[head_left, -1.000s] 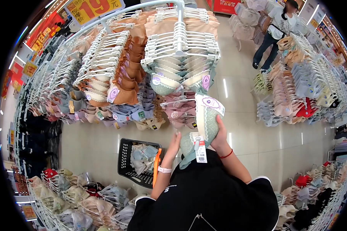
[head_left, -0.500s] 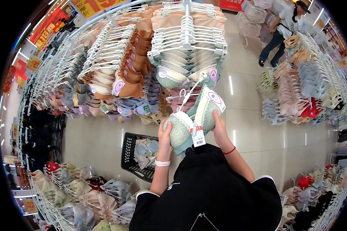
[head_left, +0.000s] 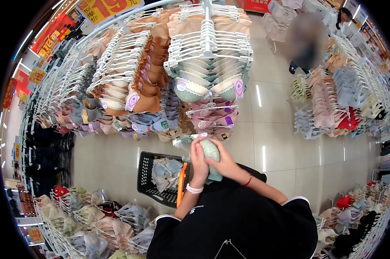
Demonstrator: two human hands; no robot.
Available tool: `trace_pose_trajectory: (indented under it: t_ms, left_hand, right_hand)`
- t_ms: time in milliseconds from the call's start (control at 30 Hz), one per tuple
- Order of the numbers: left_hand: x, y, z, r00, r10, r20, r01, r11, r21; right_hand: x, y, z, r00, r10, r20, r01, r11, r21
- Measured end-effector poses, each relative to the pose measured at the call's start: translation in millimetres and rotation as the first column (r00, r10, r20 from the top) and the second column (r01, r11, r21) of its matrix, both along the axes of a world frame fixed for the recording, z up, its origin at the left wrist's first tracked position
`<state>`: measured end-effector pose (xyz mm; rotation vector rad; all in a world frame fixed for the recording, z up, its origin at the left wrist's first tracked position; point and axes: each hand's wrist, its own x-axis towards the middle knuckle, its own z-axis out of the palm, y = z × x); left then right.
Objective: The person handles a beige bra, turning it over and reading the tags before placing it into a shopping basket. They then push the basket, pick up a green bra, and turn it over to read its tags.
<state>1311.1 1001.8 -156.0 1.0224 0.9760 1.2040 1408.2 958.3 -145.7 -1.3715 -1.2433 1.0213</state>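
Observation:
Both my hands are closed on a pale green bra [head_left: 210, 151], held close in front of my body and folded together. My left hand [head_left: 198, 157] lies along its left side, fingers up. Across the right side and lower edge, my right hand [head_left: 224, 163] presses it from the other side. A pale strip of the bra sticks out to the left above my left fingers. Just left of my left forearm is a black shopping basket [head_left: 145, 170] with an orange handle [head_left: 181, 185]. Inside lie white and light blue garments [head_left: 165, 172].
Ahead hangs a rack with green and cream bras [head_left: 208, 82], beside brown bras [head_left: 149, 101] and pink ones [head_left: 212, 116] lower down. Another rack of bras [head_left: 326, 99] stands to the right, near a blurred person [head_left: 306, 41]. More bras [head_left: 89, 216] fill the lower left.
The bra was spread open with its hanger and price tag facing me; now it is folded between my hands, which have come together. The basket's orange handle now shows.

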Motion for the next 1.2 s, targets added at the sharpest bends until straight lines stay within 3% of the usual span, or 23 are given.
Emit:
trace_pose_trajectory:
  t_ms: [100, 200, 233, 333, 533, 667, 733, 767, 867, 933, 967, 1000, 1033, 1067, 1133, 1200]
  left_hand:
    - [3, -4, 5, 0.988, 0.056, -0.145, -0.037, 0.992, 0.125]
    - [1, -5, -4, 0.970, 0.064, -0.235, -0.033, 0.991, 0.133]
    - [-2, -5, -11, 0.962, 0.046, -0.270, -0.011, 0.992, 0.129]
    - [-2, -6, -9, 0.926, 0.064, -0.372, -0.003, 0.987, 0.161]
    - [-4, 2, -12, 0.911, -0.007, -0.412, 0.066, 0.989, 0.129]
    - [-8, 10, 8, 0.925, -0.082, -0.370, 0.167, 0.964, 0.205]
    - [-16, 10, 20, 0.921, -0.069, -0.383, 0.196, 0.932, 0.304]
    - [-25, 10, 22, 0.909, -0.047, -0.415, 0.211, 0.909, 0.359]
    - [-42, 4, 20, 0.844, 0.150, -0.516, 0.112, 0.891, 0.441]
    - [-39, 8, 12, 0.829, 0.116, -0.547, 0.114, 0.923, 0.369]
    - [-35, 9, 4, 0.816, 0.047, -0.576, 0.175, 0.930, 0.324]
    - [-30, 8, -6, 0.799, -0.023, -0.601, 0.235, 0.932, 0.278]
    - [-26, 4, -12, 0.776, -0.210, -0.595, 0.360, 0.922, 0.143]
    - [-24, 2, -24, 0.684, -0.341, -0.645, 0.493, 0.868, 0.064]
    - [-12, -6, -33, 0.718, -0.382, -0.582, 0.492, 0.870, 0.037]
    - [-9, -8, -36, 0.711, -0.308, -0.633, 0.440, 0.896, 0.059]
  right_hand:
    - [-11, -1, -4, 0.981, -0.193, -0.024, 0.190, 0.977, -0.097]
    - [-6, -2, -6, 0.940, -0.208, 0.270, 0.213, 0.977, 0.008]
    - [-4, -2, -4, 0.925, -0.244, 0.292, 0.215, 0.968, 0.128]
    - [2, -5, -11, 0.895, -0.115, 0.431, 0.110, 0.993, 0.038]
    - [-2, 0, -26, 0.908, -0.119, 0.401, 0.105, 0.993, 0.056]
    - [4, 12, -27, 0.949, -0.306, -0.073, 0.303, 0.952, -0.055]
    - [21, 21, -40, 0.837, -0.379, -0.395, 0.329, 0.925, -0.190]
    - [31, 24, -43, 0.647, -0.449, -0.617, 0.274, 0.891, -0.361]
    - [61, 25, -24, 0.160, -0.122, -0.980, -0.063, 0.989, -0.133]
    - [56, 27, -31, 0.528, 0.135, -0.838, -0.049, 0.991, 0.128]
    - [54, 25, -5, 0.746, 0.077, -0.661, -0.054, 0.997, 0.055]
    - [51, 23, -2, 0.705, 0.020, -0.708, -0.057, 0.998, -0.029]
    - [48, 21, 0, 0.659, -0.045, -0.751, -0.060, 0.992, -0.112]
    - [46, 19, 2, 0.608, -0.117, -0.785, -0.062, 0.979, -0.194]
    - [58, 23, -23, 0.942, 0.068, -0.328, -0.118, 0.984, -0.135]
    - [63, 26, -25, 0.987, 0.162, -0.012, -0.162, 0.986, -0.029]
